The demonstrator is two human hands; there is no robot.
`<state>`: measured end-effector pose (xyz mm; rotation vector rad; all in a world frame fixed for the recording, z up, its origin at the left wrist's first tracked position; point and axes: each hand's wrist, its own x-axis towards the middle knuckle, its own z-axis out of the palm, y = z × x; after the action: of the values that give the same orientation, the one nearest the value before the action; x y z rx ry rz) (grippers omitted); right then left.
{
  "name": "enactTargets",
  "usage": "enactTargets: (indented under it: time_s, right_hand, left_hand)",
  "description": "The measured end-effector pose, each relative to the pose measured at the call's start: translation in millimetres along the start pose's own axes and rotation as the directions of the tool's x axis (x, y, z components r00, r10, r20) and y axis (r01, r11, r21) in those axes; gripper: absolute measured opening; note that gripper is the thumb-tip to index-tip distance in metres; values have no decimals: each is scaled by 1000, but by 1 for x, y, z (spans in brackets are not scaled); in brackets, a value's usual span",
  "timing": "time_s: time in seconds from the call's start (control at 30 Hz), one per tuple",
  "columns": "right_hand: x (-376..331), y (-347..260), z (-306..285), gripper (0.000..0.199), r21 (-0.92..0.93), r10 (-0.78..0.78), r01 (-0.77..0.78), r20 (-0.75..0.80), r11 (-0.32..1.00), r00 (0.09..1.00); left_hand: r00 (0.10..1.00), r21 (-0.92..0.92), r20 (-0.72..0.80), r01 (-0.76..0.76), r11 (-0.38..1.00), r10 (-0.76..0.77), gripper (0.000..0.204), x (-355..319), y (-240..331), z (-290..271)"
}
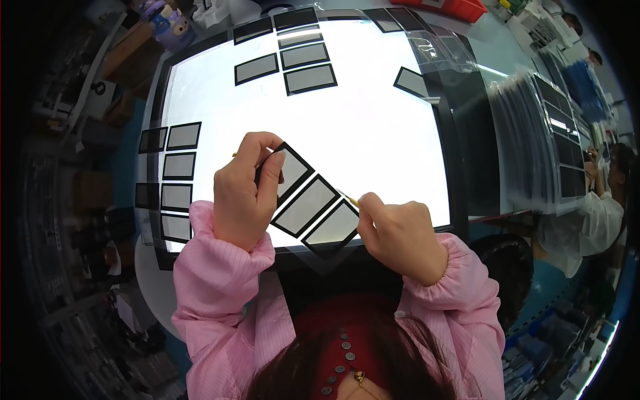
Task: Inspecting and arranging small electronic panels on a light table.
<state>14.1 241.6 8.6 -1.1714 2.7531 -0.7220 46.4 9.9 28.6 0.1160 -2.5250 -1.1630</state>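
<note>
My left hand [243, 190] pinches the upper corner of a clear sheet bearing a slanted row of black-framed grey panels [307, 205]. That sheet lies at an angle over the near part of a glowing light table [373, 133]. A slim, pointed tool with a yellowish shaft [349, 199] is held in my right hand [400, 233]; its exact kind is hard to make out. The tool's tip points up and left, by the edge of the row's lower right panels. My right fingers are closed close to the sheet's right side, and cover part of the tool.
More framed panels [179, 165] line the table's left edge, with others [311, 79] at the far side and one [411, 82] at the far right. Stacked clear sheets [527, 140] stand on the right, near another person [587, 220]. A red tray [460, 8] and purple figure [167, 25] sit behind.
</note>
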Motion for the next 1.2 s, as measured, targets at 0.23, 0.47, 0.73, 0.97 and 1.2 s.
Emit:
enactTargets:
  time_s: [0.23, 0.47, 0.73, 0.97, 1.2]
  right_hand:
    - [-3, 6, -1, 5, -29, -15, 15, -13, 999, 1000]
    - [8, 8, 10, 6, -72, 5, -6, -12, 997, 1000]
    - [-1, 3, 3, 8, -121, 9, -14, -35, 993, 999]
    - [-14, 1, -4, 9, -129, -16, 24, 63, 991, 998]
    - [-23, -3, -14, 11, -148, -22, 32, 69, 988, 997]
  left_hand:
    - [999, -42, 37, 31, 999, -29, 6, 2, 11, 4]
    - [995, -93, 96, 16, 995, -7, 6, 3, 21, 7]
    - [1000, 16, -4, 28, 999, -28, 4, 6, 8, 3]
    - [984, 9, 32, 176, 984, -176, 6, -3, -8, -2]
    - [971, -58, -2, 238, 970, -238, 9, -6, -6, -9]
